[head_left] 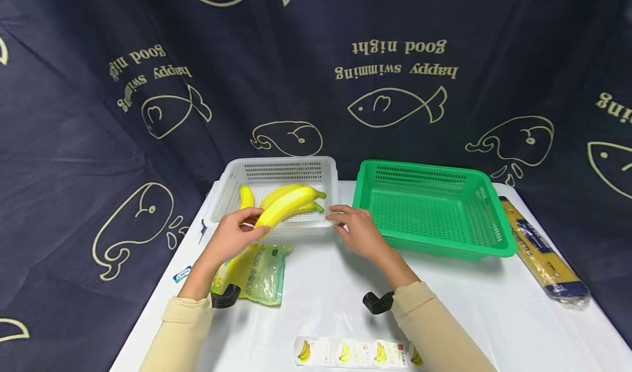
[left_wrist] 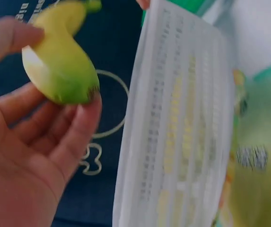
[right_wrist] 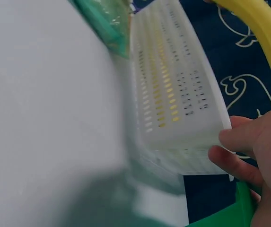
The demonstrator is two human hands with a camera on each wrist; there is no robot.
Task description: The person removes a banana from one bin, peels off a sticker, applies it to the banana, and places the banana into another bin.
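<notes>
My left hand [head_left: 237, 232] holds a yellow banana [head_left: 283, 206] by its near end, above the front rim of a white plastic basket [head_left: 227, 177]. The banana's green stem points right. In the left wrist view the thumb lies over the banana [left_wrist: 62, 71] and fingertips reach its dark tip. Another banana [head_left: 246, 195] lies at the basket's left side, and more yellow shows behind the held one. At the front right corner of the basket, my right hand [head_left: 357, 230] pinches the rim; the right wrist view shows the fingers [right_wrist: 241, 137] at that edge.
A green basket [head_left: 419, 240] stands to the right, beside a yellow and blue package [head_left: 545, 251]. In front of the white basket lies a green plastic bag [head_left: 264, 276]. A strip of banana stickers [head_left: 353, 353] lies at the near table edge. A dark printed cloth [head_left: 296, 86] hangs behind.
</notes>
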